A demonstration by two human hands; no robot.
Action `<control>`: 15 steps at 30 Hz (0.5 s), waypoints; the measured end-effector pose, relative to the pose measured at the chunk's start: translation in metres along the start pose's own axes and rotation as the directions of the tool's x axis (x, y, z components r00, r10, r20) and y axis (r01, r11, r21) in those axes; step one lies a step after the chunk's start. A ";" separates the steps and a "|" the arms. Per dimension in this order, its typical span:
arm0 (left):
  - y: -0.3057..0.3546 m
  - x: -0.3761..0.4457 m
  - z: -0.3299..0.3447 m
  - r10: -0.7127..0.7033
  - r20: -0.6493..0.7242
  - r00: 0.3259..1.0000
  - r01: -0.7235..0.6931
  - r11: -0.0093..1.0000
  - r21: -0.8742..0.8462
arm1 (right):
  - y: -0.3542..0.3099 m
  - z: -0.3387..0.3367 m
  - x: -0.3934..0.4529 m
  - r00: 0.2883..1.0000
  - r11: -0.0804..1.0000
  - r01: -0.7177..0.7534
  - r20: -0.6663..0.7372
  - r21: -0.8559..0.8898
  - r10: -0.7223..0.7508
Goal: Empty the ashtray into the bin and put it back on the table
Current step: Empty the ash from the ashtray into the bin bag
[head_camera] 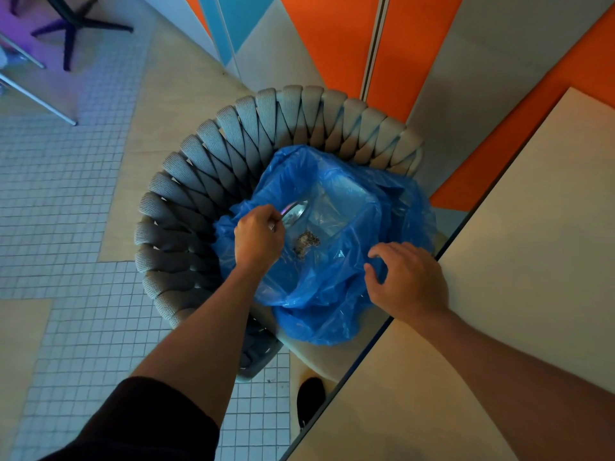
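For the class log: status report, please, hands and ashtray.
Left hand tipping metal ashtray over blue bin liner. Right hand open at liner. Ash falling. Nothing blocking.

The blue bin bag [332, 267] gapes open at the centre, its mouth free from above. A woven chair back [213, 168] walls it from 7 to 1 o'clock. The table [519, 261] edge closes the 3 to 5 o'clock side, its top bare. Tiled floor [66, 211] lies clear toward 9 o'clock; a chair base [71, 28] stands at 11.
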State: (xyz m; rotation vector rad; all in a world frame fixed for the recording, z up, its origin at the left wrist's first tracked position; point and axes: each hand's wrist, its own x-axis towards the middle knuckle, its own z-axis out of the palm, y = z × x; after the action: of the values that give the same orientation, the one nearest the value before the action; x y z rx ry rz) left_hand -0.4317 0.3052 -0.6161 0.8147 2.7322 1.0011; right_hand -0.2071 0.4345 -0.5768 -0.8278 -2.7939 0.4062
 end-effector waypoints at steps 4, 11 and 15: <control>0.000 -0.001 0.000 0.010 0.003 1.000 -0.010 1.000 0.008 | 0.000 0.000 0.000 1.000 1.000 -0.001 0.000 0.005 0.001; 0.004 -0.001 0.000 0.016 0.003 1.000 -0.016 1.000 0.012 | 0.000 -0.001 0.000 1.000 1.000 -0.001 0.005 0.012 0.001; 0.012 -0.002 -0.003 0.132 -0.057 0.990 -0.130 0.991 0.034 | 0.000 -0.001 -0.001 1.000 1.000 -0.002 0.006 0.014 0.002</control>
State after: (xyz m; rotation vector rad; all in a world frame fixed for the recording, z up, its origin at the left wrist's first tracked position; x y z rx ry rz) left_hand -0.4257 0.3098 -0.6066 0.9973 2.7808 1.0253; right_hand -0.2064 0.4342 -0.5760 -0.8280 -2.7928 0.4286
